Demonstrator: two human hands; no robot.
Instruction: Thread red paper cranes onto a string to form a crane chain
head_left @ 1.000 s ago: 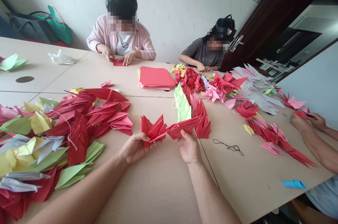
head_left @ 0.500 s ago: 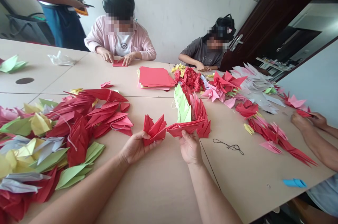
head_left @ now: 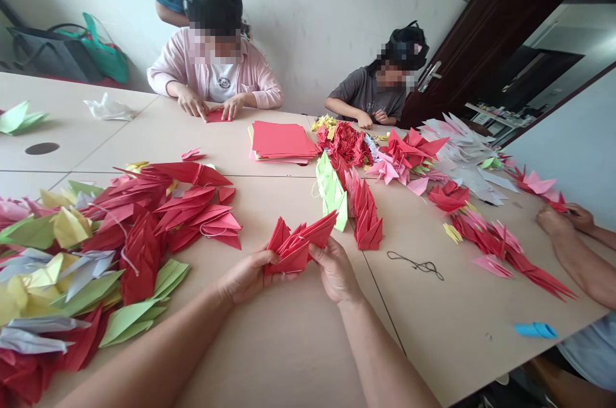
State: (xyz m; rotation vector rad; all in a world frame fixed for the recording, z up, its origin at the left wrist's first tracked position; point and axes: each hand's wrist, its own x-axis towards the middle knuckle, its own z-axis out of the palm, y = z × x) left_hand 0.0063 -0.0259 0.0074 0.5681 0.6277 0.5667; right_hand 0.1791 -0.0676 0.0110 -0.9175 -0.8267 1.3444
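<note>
Between my hands, over the near middle of the table, red origami pieces [head_left: 294, 253] meet and overlap. My left hand [head_left: 246, 276] is closed on the left ones, thumb on top and fingers beneath. My right hand [head_left: 339, 272] pinches the right one between thumb and fingers, its long point tilted up to the right. Overlap hides where one piece ends and the other begins. Just beyond lie a nested row of red origami [head_left: 368, 219] and a light green stack [head_left: 331, 193] with a thread loop at its side.
A big heap of red, yellow, green and white origami [head_left: 139, 235] spreads at left. Red paper sheets [head_left: 283, 140] lie farther back. At right are a black cord [head_left: 416, 265], more origami [head_left: 510, 251] and a blue roll [head_left: 535, 330]. Several people are around the table.
My right hand has moved left and brought its red piece against those in my left hand. The standing person at the back has moved right, behind the seated person in pink.
</note>
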